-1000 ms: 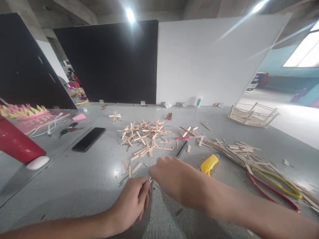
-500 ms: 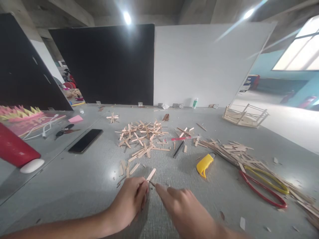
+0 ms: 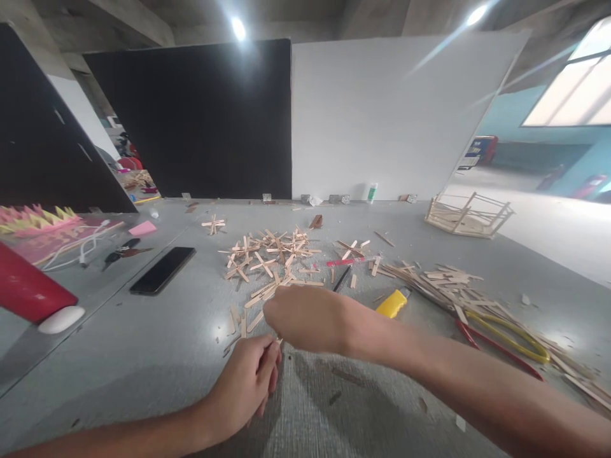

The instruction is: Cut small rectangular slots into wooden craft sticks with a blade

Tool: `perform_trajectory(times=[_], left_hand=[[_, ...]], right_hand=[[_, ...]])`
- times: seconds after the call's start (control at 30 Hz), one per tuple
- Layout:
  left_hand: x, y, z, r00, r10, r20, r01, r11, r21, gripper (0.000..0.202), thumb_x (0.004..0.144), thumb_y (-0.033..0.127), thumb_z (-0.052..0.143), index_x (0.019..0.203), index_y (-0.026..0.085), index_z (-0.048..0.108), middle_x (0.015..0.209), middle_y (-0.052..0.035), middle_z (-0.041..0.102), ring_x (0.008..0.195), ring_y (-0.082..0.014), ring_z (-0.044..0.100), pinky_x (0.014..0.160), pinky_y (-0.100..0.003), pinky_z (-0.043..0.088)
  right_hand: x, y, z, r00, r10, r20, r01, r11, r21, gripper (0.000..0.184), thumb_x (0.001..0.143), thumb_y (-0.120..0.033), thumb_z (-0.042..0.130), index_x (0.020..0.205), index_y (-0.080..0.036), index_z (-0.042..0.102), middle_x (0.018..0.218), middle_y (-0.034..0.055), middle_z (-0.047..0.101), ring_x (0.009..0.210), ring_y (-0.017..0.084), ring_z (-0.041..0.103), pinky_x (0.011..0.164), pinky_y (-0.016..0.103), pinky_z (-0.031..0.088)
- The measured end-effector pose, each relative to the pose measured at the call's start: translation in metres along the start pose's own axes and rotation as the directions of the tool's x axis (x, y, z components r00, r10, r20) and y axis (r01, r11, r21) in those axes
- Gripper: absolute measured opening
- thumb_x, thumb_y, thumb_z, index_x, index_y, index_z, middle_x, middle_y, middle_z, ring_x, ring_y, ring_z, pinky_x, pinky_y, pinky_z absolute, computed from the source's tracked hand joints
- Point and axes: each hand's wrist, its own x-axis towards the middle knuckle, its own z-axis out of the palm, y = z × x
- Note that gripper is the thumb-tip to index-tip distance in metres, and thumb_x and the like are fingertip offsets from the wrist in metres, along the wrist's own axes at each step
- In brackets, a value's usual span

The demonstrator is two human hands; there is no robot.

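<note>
My left hand [image 3: 248, 375] is closed, its thumb and fingers pinching a flat wooden craft stick [image 3: 279, 342]; only a sliver of the stick shows. Just beyond it, my right hand [image 3: 305, 318] is curled over the spot where the stick's far end would be, back of the hand upward. Its fingertips, and whatever they grip, are hidden from me. Several short stick pieces [image 3: 237, 321] lie left of the hands. Past them is a loose pile of craft sticks [image 3: 267, 251], some crossed into star shapes.
A yellow cutter [image 3: 394, 303] lies partly behind my right forearm. To the right are red-and-yellow-handled pliers or shears [image 3: 508, 337] and a heap of thin wood strips [image 3: 449, 283]. A phone [image 3: 163, 270], a red bottle [image 3: 33, 283] and a small stick frame [image 3: 470, 219] stand farther out.
My right hand has swung forward and left, from beside the stick to over its far end, covering it. The thin dark thing at its fingertips no longer shows. My left hand has barely moved.
</note>
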Motion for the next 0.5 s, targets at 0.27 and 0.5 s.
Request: perform_trajectory(times=[0.27, 0.5], left_hand=[[0.001, -0.002, 0.001, 1.0, 0.03, -0.006, -0.03, 0.999, -0.011, 0.049, 0.103, 0.055, 0.033, 0.07, 0.022, 0.045, 0.047, 0.0079, 0.043, 0.026, -0.0066, 0.037, 0.024, -0.013, 0.023], [0.002, -0.006, 0.004, 0.999, 0.045, -0.025, -0.046, 0.999, -0.017, 0.053, 0.103, 0.062, 0.03, 0.071, 0.022, 0.046, 0.044, 0.0087, 0.04, 0.026, -0.0088, 0.038, 0.024, -0.015, 0.024]], right_hand=[[-0.035, 0.006, 0.039, 0.988, 0.125, -0.086, -0.119, 0.99, 0.074, 0.021, 0.091, -0.001, 0.052, 0.082, -0.015, 0.065, 0.073, 0.0025, 0.065, 0.065, 0.013, 0.055, 0.051, 0.026, 0.029], [-0.061, -0.009, 0.102, 0.964, 0.229, -0.134, -0.213, 0.97, 0.12, 0.027, 0.09, 0.0, 0.051, 0.107, -0.017, 0.063, 0.078, 0.0016, 0.072, 0.062, 0.013, 0.064, 0.054, 0.025, 0.036]])
